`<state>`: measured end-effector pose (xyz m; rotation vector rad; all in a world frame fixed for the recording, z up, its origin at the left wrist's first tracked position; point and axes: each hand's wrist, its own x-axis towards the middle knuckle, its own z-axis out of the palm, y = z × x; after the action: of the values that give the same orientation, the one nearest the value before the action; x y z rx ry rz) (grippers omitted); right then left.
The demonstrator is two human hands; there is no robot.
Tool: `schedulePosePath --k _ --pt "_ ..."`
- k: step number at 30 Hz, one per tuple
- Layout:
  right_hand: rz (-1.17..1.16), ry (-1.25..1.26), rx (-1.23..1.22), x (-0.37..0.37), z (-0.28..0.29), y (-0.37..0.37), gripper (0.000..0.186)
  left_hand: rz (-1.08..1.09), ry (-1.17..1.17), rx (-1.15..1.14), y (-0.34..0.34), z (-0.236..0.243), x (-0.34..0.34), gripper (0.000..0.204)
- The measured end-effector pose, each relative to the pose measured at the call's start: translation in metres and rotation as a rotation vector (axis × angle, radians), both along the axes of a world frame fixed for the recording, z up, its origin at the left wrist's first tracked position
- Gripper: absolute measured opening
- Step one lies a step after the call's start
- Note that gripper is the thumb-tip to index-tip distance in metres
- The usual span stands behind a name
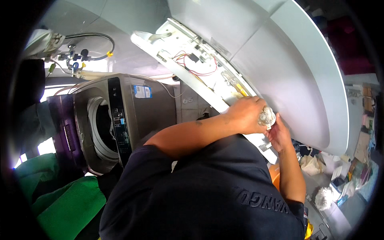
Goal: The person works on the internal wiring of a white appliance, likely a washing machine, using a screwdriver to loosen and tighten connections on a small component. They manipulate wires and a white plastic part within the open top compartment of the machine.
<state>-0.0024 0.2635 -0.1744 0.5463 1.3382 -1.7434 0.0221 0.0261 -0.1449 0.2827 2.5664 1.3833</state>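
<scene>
My left hand [246, 114] is closed around a small round silvery-white part [267, 117] at the lower end of a long white housing [180, 70]. My right hand [280, 134] is just below and right of it, fingers curled against the part and the housing's edge; its fingertips are partly hidden. The housing lies open diagonally, showing red and dark wires [192, 62], a small black component and a yellow-marked piece [240, 88] just above my left hand. A large pale curved panel [304, 88] extends along the housing's far side.
A top-loading washing machine [152, 108] with its drum showing stands at left, below taps and hoses [78, 56] on the tiled wall. Green cloth [68, 204] lies at lower left. Cluttered bags [312, 164], boxes [362, 148] and a white fluffy object [323, 198] are at right.
</scene>
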Motion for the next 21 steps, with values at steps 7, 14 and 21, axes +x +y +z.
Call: schedulePosePath --k 7,14,21 --pt "-0.01 0.004 0.033 -0.0019 0.0015 0.0013 0.051 0.025 0.011 0.021 -0.0015 0.0 0.0016 0.068" --pt "-0.013 0.012 0.054 -0.0009 0.0033 0.0013 0.051 0.013 0.05 -0.003 -0.0006 -0.0027 0.0025 0.067" --pt "-0.014 0.015 0.067 0.0019 0.0015 0.0041 0.052 0.015 0.097 0.008 -0.0009 -0.0035 0.0058 0.067"
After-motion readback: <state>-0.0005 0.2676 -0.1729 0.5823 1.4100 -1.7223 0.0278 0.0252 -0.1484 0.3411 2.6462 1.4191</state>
